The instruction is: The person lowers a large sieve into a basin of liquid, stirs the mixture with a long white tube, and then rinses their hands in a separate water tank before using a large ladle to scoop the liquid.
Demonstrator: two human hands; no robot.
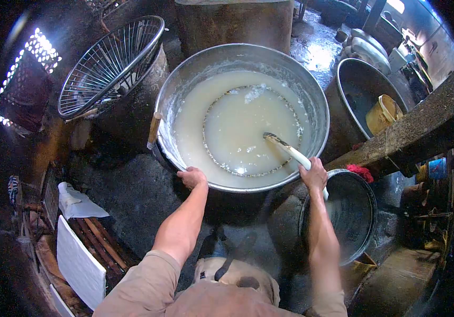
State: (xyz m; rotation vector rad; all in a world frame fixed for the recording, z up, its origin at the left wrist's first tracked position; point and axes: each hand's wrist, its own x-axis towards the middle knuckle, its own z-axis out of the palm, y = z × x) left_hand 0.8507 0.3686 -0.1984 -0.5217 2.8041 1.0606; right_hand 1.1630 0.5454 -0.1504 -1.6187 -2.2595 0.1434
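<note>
A wide metal vat (pixel 319 100) full of cloudy, pale liquid (pixel 190 121) stands in front of me. In the liquid sits a large thin ring (pixel 205 129), with white bits floating about it. My right hand (pixel 314 174) is closed around a long white handle (pixel 296 154) at the vat's near right side. The handle slants over the rim, and its dark far end meets the liquid; whatever lies below is hidden. At the near left, my left hand (pixel 192 178) grips the vat's rim, its fingertips partly hidden.
A wire basket (pixel 111 71) leans at the upper left. On the right are a deep metal tub (pixel 343 100) holding a yellowish bucket (pixel 383 115), a thick beam (pixel 417 124), and a round dark-rimmed pan (pixel 372 211). White slabs (pixel 81 259) stand at lower left.
</note>
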